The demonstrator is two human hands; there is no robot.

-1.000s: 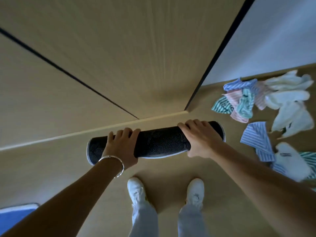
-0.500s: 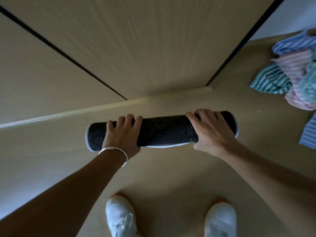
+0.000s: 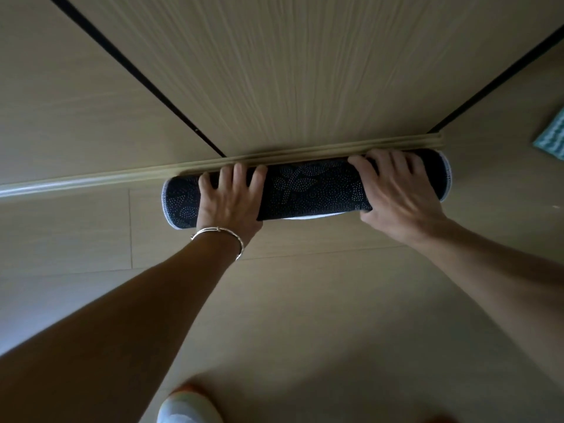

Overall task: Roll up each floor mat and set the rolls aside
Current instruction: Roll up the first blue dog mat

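Note:
A rolled floor mat [image 3: 314, 190], dark with a pale dotted pattern and white stitched ends, lies lengthwise against the baseboard [image 3: 91, 181] at the foot of a wooden panel wall. My left hand [image 3: 230, 198] grips the roll near its left end, fingers curled over the top; a thin bangle sits on that wrist. My right hand [image 3: 396, 190] grips the roll near its right end, fingers over the top and thumb under. The roll's white underside edge shows between my hands.
The wooden wall [image 3: 290, 71] rises straight ahead with two dark vertical seams. A teal striped cloth [image 3: 552, 138] peeks in at the right edge. My white shoe [image 3: 187, 407] stands on the light wood floor at the bottom.
The roll, held in both hands, has moved forward and down until it lies against the baseboard. I have leaned in, so the cloth pile has slid almost out of view to the right.

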